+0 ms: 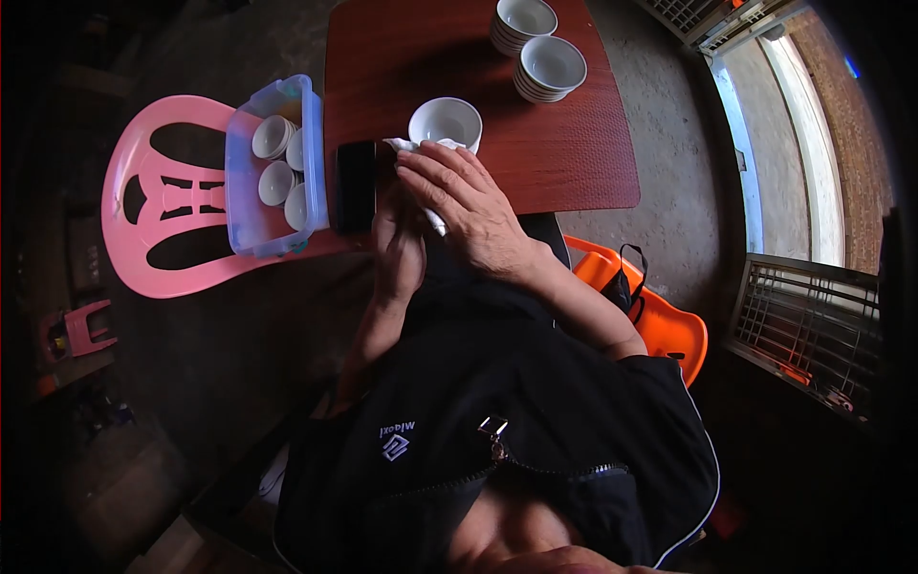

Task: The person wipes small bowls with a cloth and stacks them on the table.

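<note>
A crumpled white cloth (435, 222) is pressed between my two hands, its ends poking out above and below. My right hand (469, 203) lies over it with the fingers together, pointing up and to the left. Beneath and to the left, my left hand (399, 251) cups the cloth from the other side; its fingertips are mostly hidden. Just beyond my fingers a white bowl (446, 119) stands upright on the table, partly covered by the cloth and my right hand. I cannot tell whether the hands touch the bowl.
Two stacks of white bowls, a nearer stack (551, 69) and a farther stack (522, 21), stand on the brown table (574, 172). A black phone (356, 187) lies at its left edge. On a pink chair (143, 225), a clear bin (316, 124) holds several small bowls. An orange chair (674, 325) is at right.
</note>
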